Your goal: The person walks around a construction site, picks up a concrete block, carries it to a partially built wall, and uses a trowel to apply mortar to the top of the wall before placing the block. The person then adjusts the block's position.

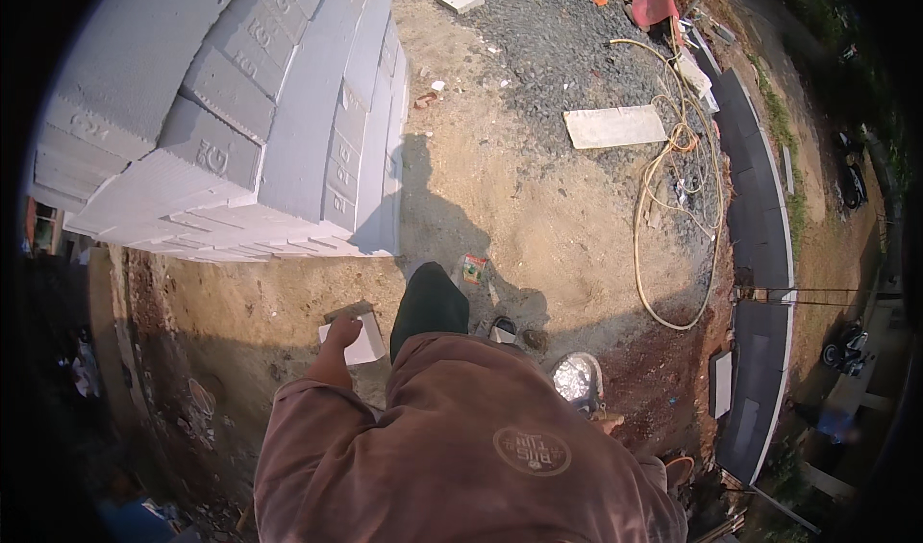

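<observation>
On my left side, my left hand [342,332] is closed on a pale, light-coloured block [367,343], its fingers at the block's edge. My right hand [608,422] shows only in part beyond my brown shirt. It is closed at the near side of a round bucket [597,381] with a bright, glinting content that I cannot make out. Between the two hands my dark green trouser knee [431,304] is raised, and a foot in a dark sandal [503,329] shows beside it.
A tall stack of white building blocks [308,149] rises at the left. A coiled hose [642,245] lies right, near a pale slab [615,126] on grey gravel [538,52]. A low grey block wall [755,187] borders the right side. A small packet [474,269] lies ahead.
</observation>
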Demonstrator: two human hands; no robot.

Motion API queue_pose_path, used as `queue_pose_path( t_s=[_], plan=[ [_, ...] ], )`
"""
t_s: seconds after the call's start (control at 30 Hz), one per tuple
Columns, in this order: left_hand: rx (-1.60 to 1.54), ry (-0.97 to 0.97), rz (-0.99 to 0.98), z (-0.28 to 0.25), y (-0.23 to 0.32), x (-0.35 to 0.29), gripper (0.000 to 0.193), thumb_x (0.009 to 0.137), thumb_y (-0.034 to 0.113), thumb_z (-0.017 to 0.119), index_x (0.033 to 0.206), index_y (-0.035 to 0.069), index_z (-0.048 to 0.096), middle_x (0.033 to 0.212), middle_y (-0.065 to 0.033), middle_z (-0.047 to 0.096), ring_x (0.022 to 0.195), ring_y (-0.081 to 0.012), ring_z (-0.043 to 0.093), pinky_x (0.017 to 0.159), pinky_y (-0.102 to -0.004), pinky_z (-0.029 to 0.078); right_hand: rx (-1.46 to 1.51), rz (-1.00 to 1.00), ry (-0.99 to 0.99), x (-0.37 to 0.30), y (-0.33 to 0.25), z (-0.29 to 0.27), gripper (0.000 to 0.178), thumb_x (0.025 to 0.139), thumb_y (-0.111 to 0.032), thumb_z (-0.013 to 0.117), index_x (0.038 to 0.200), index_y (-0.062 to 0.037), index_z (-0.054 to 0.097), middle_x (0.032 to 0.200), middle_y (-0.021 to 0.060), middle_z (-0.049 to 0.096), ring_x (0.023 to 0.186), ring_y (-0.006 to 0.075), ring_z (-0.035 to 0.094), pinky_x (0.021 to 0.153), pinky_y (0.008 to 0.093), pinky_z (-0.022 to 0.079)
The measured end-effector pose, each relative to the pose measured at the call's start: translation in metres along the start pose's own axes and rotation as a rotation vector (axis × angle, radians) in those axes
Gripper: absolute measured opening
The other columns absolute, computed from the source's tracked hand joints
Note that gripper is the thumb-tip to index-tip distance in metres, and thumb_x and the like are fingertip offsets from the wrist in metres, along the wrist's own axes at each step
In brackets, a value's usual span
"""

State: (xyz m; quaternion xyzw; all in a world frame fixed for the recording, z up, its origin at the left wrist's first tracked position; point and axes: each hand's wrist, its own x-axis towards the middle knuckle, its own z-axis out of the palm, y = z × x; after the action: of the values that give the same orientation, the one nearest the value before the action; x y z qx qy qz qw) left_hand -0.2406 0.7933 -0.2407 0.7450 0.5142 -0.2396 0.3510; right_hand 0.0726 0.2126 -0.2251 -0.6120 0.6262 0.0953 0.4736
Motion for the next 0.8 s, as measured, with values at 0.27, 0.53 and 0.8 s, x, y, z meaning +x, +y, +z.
queue_pose_path(
  t_s=[0.27,0.53,0.8],
  plan=[
    [-0.215,0.156,0.274,-0.142,0.196,0.208,0.033,0.076,0.025,0.051,0.098,0.001,0.059,0.098,-0.0223,0.061,0.095,-0.0370,0.058,0.082,-0.0407,0.045,0.032,0.067,0.000,-0.091,-0.065,0.208,0.066,0.086,-0.061,0.039,0.116,-0.0046,0.055,0.089,0.0116,0.064,0.054,0.0204,0.053,0.048,0.0424,0.043],
    [-0.082,0.150,0.381,-0.334,0.363,0.336,0.030,0.078,0.026,0.050,0.095,0.003,0.059,0.095,-0.0205,0.062,0.093,-0.0368,0.058,0.080,-0.0413,0.045,-0.016,-0.049,-0.002,-0.204,-0.160,0.338,0.076,0.079,-0.071,0.044,0.098,0.0024,0.057,0.064,0.0071,0.048,0.042,0.0194,0.038,0.038,0.0333,0.029],
    [-0.242,0.251,0.379,-0.491,0.461,0.452,0.039,0.081,0.033,0.054,0.105,0.003,0.059,0.102,-0.0198,0.062,0.100,-0.0338,0.058,0.085,-0.0379,0.044,-0.067,0.121,-0.124,-0.281,-0.240,0.530,0.065,0.085,-0.064,0.041,0.094,-0.0009,0.055,0.051,0.0029,0.034,0.041,0.0159,0.032,0.040,0.0360,0.030]
  ],
)
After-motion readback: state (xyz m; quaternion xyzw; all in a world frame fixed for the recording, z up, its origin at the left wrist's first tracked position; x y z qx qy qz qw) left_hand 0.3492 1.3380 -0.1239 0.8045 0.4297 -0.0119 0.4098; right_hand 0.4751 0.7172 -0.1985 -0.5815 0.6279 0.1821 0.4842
